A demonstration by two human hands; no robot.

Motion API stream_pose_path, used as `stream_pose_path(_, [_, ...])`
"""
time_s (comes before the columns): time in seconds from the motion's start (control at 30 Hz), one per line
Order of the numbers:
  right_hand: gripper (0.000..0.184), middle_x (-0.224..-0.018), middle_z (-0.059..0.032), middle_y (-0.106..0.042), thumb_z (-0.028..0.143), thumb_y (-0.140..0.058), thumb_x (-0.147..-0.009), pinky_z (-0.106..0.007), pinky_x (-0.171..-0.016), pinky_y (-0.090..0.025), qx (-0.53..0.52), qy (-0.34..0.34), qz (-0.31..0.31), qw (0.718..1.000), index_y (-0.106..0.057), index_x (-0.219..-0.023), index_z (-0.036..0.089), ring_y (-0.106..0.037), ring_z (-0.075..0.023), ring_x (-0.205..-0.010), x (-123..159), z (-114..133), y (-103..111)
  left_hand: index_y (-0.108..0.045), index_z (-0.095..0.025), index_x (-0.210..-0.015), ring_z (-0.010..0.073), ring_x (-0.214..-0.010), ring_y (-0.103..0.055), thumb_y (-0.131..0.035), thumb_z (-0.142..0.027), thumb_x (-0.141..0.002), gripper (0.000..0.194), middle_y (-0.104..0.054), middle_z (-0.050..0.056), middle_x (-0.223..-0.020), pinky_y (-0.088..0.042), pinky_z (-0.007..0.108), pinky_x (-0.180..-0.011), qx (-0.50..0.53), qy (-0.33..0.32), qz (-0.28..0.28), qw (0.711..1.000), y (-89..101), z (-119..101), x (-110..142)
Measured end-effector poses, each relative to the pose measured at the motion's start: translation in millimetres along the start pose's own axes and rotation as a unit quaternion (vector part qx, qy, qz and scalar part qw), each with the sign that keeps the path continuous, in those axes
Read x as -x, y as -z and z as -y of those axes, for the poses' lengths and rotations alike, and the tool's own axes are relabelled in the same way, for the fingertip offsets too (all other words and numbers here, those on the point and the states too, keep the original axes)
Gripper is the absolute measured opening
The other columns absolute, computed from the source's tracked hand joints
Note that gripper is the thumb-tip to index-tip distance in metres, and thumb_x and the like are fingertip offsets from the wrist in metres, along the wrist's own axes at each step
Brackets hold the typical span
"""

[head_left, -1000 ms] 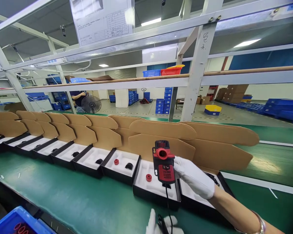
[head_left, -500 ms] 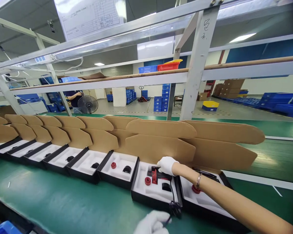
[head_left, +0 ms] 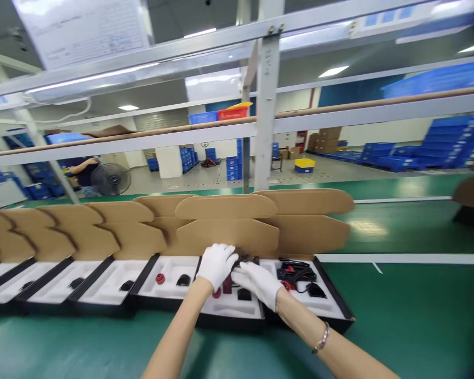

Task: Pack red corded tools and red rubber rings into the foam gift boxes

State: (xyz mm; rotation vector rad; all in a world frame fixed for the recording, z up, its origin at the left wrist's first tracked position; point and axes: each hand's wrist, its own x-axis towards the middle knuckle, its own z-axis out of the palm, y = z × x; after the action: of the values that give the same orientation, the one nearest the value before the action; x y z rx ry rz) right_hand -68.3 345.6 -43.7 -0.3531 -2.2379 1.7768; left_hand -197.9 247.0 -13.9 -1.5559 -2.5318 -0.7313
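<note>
Both my hands wear white gloves and meet over one open black-sided box [head_left: 237, 322] with a white moulded insert. My left hand [head_left: 216, 266] reaches down with its fingers curled at the insert's back. My right hand [head_left: 257, 283] comes in from the right, its fingers pointing left. Between them shows a bundled black cord [head_left: 243, 258], which both hands appear to grip. Under them, partly covered, lies a red-and-black corded appliance [head_left: 226, 285]. A red ring-shaped part [head_left: 217, 293] and a black comb-like piece [head_left: 244, 294] sit in the same insert.
The box on the right [head_left: 332, 305] holds a coiled black cord [head_left: 298, 273] and more parts. Leftward runs a row of open boxes with raised cardboard lids [head_left: 134, 239], on a green work surface [head_left: 411, 321]. A white rack post [head_left: 265, 116] stands behind.
My left hand has moved from the front of the box up into it, bringing the black cord along. My right hand remains over this box. The view has swung right.
</note>
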Motion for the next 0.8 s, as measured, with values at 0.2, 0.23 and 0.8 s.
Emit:
stream_pose_path(0.2, [0.034,-0.090,-0.0124,-0.069,0.044,-0.068,-0.078,-0.039,-0.077,-0.050,0.417,-0.090,-0.112,0.897,-0.068,-0.101,0.019,-0.065,-0.0332,-0.086,103.1,-32.5,57.8,-0.056,-0.013,-0.129,0.0326,-0.121,-0.053,-0.047,-0.044,-0.092,0.050,-0.058,0.016,-0.131,-0.038,0.049,-0.108,-0.068,-0.034,0.060,0.995,-57.6,14.2,25.2])
stream_pose_path(0.23, [0.027,-0.089,-0.0127,-0.069,0.042,-0.068,-0.079,-0.039,-0.076,-0.050,0.497,-0.135,-0.125,0.848,-0.069,-0.094,0.019,-0.066,-0.0340,-0.085,119.9,-39.9,70.1,-0.056,-0.012,-0.129,0.0331,-0.121,-0.053,-0.046,-0.045,-0.093,0.050,-0.059,0.016,-0.131,-0.038,0.050,-0.108,-0.079,-0.035,0.060,0.994,-59.0,16.0,25.7])
stream_pose_path(0.8, [0.026,-0.103,-0.0189,-0.064,0.027,-0.052,-0.095,-0.040,-0.088,-0.043,0.500,-0.102,-0.255,0.822,-0.069,-0.108,0.012,-0.061,-0.0304,-0.098,-6.1,-106.8,305.7,-0.043,-0.020,-0.141,0.0291,-0.133,-0.044,-0.048,-0.048,-0.092,0.056,-0.048,0.012,-0.144,-0.037,0.049,-0.114,-0.044,-0.042,-0.051,0.997,-27.9,21.2,68.8])
